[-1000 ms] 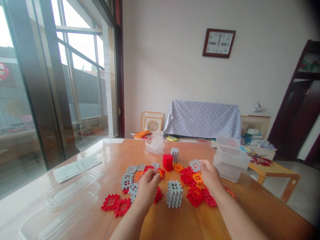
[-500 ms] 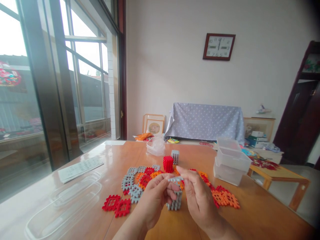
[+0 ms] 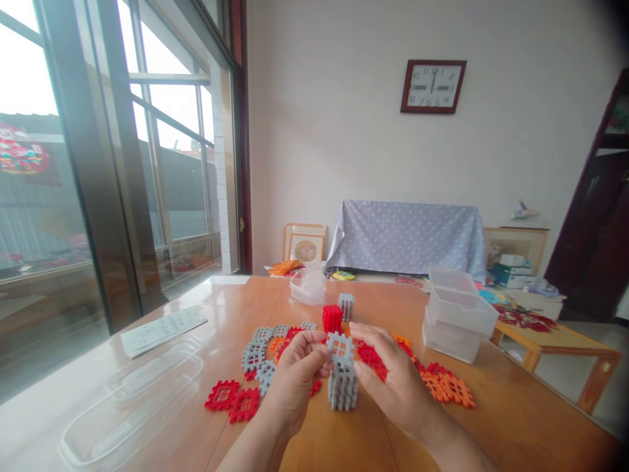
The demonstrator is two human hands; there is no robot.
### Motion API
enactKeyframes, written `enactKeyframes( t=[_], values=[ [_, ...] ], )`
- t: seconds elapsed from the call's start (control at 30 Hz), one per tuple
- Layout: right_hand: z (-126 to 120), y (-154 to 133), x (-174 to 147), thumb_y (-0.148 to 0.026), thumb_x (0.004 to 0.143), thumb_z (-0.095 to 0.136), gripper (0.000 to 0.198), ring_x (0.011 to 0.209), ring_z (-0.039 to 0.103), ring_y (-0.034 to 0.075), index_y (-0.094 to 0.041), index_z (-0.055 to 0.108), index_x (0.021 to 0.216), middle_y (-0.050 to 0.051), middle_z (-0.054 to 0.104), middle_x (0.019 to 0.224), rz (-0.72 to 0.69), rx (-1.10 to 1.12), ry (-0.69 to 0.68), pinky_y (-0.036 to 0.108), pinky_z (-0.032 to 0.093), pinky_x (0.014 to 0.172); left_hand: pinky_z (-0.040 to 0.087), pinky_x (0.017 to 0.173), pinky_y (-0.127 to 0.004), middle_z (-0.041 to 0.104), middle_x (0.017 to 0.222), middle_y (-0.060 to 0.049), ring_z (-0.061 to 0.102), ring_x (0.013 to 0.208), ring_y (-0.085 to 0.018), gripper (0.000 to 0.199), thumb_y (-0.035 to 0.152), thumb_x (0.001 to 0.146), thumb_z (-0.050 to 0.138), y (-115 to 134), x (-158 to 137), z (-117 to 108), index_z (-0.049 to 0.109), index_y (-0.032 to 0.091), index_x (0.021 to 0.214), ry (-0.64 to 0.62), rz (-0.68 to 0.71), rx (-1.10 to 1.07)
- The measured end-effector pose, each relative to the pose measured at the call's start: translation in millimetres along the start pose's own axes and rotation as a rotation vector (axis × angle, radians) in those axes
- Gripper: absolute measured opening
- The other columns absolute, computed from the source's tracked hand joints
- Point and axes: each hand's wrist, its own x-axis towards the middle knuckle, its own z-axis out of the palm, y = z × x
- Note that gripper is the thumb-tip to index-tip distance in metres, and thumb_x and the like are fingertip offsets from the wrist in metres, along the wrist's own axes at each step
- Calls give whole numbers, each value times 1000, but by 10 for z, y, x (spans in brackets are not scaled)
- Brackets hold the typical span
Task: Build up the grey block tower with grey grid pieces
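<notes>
Pinched in my left hand [image 3: 301,370] is a grey toothed building tile [image 3: 341,349] with window-like holes, tilted up toward me. Just below and behind it stands a grey stack of tiles [image 3: 343,390] on the table; whether the two touch I cannot tell. My right hand [image 3: 393,373] is open at the tile's right side, fingers apart and curved. Beyond the hands are a red stack of tiles [image 3: 332,318] and a second grey stack [image 3: 346,306]. Loose grey tiles [image 3: 253,355] lie left of my left hand, with red tiles [image 3: 244,404] nearer me.
Orange tiles [image 3: 459,390] lie to the right. Clear plastic boxes [image 3: 457,328] stand at the right back, a clear container [image 3: 308,286] at the middle back. Clear lids [image 3: 132,406] and a printed sheet [image 3: 164,331] lie on the left of the wooden table [image 3: 177,446].
The grey tile has turned from nearly edge-on to facing me, above the grey stack. My right hand has opened and moved slightly right, away from the tile.
</notes>
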Motion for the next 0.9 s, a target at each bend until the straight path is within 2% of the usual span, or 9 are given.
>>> enactKeyframes(
  t=[0.1, 0.3, 0.4, 0.47, 0.53, 0.63, 0.7, 0.83, 0.9],
  values=[
    [20, 11, 10, -24, 85, 68, 56, 135, 50, 26, -29, 51, 138, 7, 56, 143, 37, -35, -28, 46, 44, 115, 46, 62, -20, 62, 79, 2, 58, 64, -8, 37, 26, 79, 79, -16, 3, 1, 58, 18, 109, -22, -7, 15],
    [97, 23, 25, -25, 85, 67, 52, 131, 53, 25, -30, 52, 135, 6, 59, 139, 132, -12, 30, 44, 45, 112, 48, 66, -21, 62, 83, 2, 62, 67, -9, 47, 25, 77, 79, -28, -7, 18, 58, 18, 118, 5, -41, 7],
    [119, 22, 22, -26, 89, 63, 42, 119, 61, 24, -29, 56, 130, 5, 65, 129, 206, 37, 25, 42, 53, 100, 50, 69, -23, 62, 83, 1, 65, 71, -11, 54, 24, 77, 79, -21, -15, 30, 56, 19, 126, -30, -60, -9],
    [140, 26, 18, -25, 91, 60, 38, 108, 66, 22, -29, 58, 128, 4, 68, 121, 239, 88, 4, 38, 57, 90, 51, 69, -24, 63, 83, 1, 66, 71, -12, 51, 25, 78, 78, -26, -17, 32, 56, 20, 123, -42, -77, -12],
    [165, 35, 14, -23, 91, 58, 37, 102, 68, 21, -29, 59, 128, 4, 69, 120, 237, 126, 1, 36, 58, 87, 51, 68, -24, 64, 81, 1, 65, 69, -12, 43, 28, 80, 77, -43, -13, 25, 55, 21, 116, -34, -91, -9],
    [190, 49, 6, -21, 91, 57, 39, 103, 68, 21, -29, 59, 129, 5, 69, 123, 203, 136, 16, 36, 58, 90, 48, 63, -22, 64, 75, 3, 61, 61, -9, 32, 31, 80, 76, -73, 2, 4, 53, 22, 100, -11, -83, 11],
    [187, 49, 1, -20, 92, 55, 39, 110, 66, 21, -30, 59, 129, 5, 67, 127, 171, 120, 22, 38, 56, 95, 46, 60, -20, 62, 71, 4, 59, 58, -8, 33, 31, 76, 79, -81, 10, -6, 52, 21, 92, 10, -64, 27],
    [166, 24, 7, -21, 89, 60, 47, 129, 56, 24, -31, 56, 135, 5, 60, 139, 93, 66, -18, 42, 49, 109, 49, 63, -22, 64, 72, 3, 61, 59, -9, 39, 34, 69, 85, -59, 3, 10, 53, 20, 87, 38, -65, 11],
    [165, 9, 16, -21, 86, 65, 53, 131, 54, 26, -30, 54, 137, 6, 59, 140, 83, 39, -25, 44, 46, 112, 51, 65, -23, 65, 74, 2, 63, 60, -10, 41, 35, 66, 86, -47, -10, 29, 54, 20, 86, 34, -77, -6]
  ],
)
